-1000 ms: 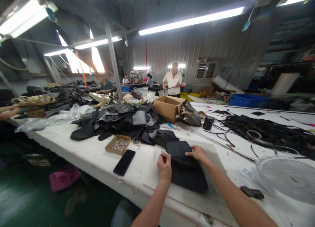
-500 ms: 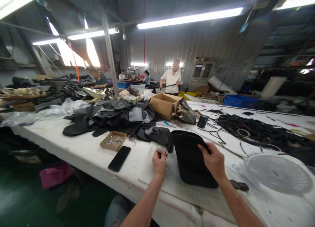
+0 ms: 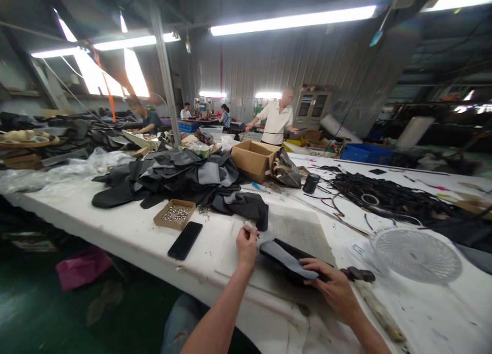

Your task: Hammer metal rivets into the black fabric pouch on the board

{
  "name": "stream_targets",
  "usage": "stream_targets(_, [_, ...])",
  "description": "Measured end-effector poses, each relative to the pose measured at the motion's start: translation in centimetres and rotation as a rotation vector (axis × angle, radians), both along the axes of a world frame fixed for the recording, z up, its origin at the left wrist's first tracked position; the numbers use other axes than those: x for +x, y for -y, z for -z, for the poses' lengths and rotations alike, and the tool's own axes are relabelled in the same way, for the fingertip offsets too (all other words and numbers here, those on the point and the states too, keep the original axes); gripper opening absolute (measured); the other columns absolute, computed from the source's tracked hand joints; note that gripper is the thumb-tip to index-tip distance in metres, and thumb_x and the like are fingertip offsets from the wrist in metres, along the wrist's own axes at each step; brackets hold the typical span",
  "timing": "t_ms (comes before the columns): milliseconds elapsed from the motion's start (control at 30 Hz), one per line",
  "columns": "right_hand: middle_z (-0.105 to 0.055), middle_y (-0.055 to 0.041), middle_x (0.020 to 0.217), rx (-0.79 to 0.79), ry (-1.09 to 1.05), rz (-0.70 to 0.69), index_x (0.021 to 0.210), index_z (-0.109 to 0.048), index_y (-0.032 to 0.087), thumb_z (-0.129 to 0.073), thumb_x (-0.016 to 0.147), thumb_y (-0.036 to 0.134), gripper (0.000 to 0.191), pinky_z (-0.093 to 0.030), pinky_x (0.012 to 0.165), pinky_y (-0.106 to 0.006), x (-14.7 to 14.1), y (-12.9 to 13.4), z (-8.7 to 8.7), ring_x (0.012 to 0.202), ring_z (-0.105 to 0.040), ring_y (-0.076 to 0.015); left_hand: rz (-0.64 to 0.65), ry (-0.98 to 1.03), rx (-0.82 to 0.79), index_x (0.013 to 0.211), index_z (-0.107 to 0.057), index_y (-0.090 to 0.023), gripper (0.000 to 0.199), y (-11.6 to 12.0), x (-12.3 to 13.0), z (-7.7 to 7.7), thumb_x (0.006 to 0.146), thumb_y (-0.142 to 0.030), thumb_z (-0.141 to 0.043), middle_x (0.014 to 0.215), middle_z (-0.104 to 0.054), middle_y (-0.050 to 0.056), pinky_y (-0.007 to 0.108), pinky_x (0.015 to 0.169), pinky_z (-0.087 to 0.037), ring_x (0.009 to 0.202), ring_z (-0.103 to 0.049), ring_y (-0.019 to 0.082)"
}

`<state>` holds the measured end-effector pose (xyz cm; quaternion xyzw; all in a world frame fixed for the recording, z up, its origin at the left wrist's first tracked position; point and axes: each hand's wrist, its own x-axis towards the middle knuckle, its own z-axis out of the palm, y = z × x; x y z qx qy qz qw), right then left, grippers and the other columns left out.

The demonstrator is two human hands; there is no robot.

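My right hand (image 3: 333,287) grips a black fabric piece (image 3: 286,257) with a grey face, folded or tilted low over the table, fingers on top of it. Just left of that piece, my left hand (image 3: 246,249) is closed in a pinch. A small whitish object (image 3: 249,226) shows at its fingertips; its kind is too small to make out. Under and behind the piece lies a dull, flat board (image 3: 305,231). A hammer (image 3: 378,308) with a pale handle and dark head rests beside my right forearm.
A small cardboard tray (image 3: 157,221) of metal rivets and a black phone (image 3: 185,240) lie left. Behind are heaped black pieces (image 3: 172,177) and a cardboard box (image 3: 249,162). A white fan (image 3: 417,256) stands right. Across the table is a person (image 3: 277,121).
My right hand has lowered and turned the black piece from upright to nearly flat, showing its grey face. The board behind and the hammer handle are now visible. My left hand stays pinched.
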<state>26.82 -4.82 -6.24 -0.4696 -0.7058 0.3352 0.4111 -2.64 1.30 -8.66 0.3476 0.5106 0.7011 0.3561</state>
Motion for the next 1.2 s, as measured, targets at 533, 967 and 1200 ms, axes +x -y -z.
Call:
stream_targets(533, [-0.084,-0.0127,0.128,0.056,0.138,0.081,0.114,-0.087,0.026,-0.067,0.099,0.065,0.046,-0.06,0.11,-0.05,-0.3,0.3,-2.2,0.119,-0.078,-0.0354,0.029,-0.024,0.003,0.091,-0.073,-0.02,0.048,0.2,0.1,-0.2,0.09,-0.068,-0.078,0.084,-0.077,0.009,0.033,0.077,-0.053,0.08,-0.069,0.022])
stream_targets(967, [-0.054,0.001,0.079,0.368,-0.078,0.891,0.087,-0.051,0.027,-0.049,0.108,0.077,0.054,-0.034,0.077,-0.036,-0.3,0.1,-7.1,0.079,-0.047,-0.0222,0.076,-0.05,-0.009,0.09,-0.073,-0.022,0.047,0.5,0.0,-1.1,0.089,-0.069,-0.08,0.079,-0.074,0.006,0.034,0.078,-0.052,0.081,-0.068,0.023])
stream_targets(1200, [-0.069,-0.0033,0.086,0.202,-0.213,0.898,0.092,-0.069,0.022,-0.06,0.1,0.067,0.047,-0.044,0.083,-0.038,0.2,0.0,-6.6,0.086,-0.058,-0.0242,0.072,-0.087,-0.005,0.089,-0.074,-0.022,0.04,0.6,0.0,-1.1,0.092,-0.061,-0.079,0.083,-0.075,0.007,0.036,0.083,-0.053,0.083,-0.07,0.024])
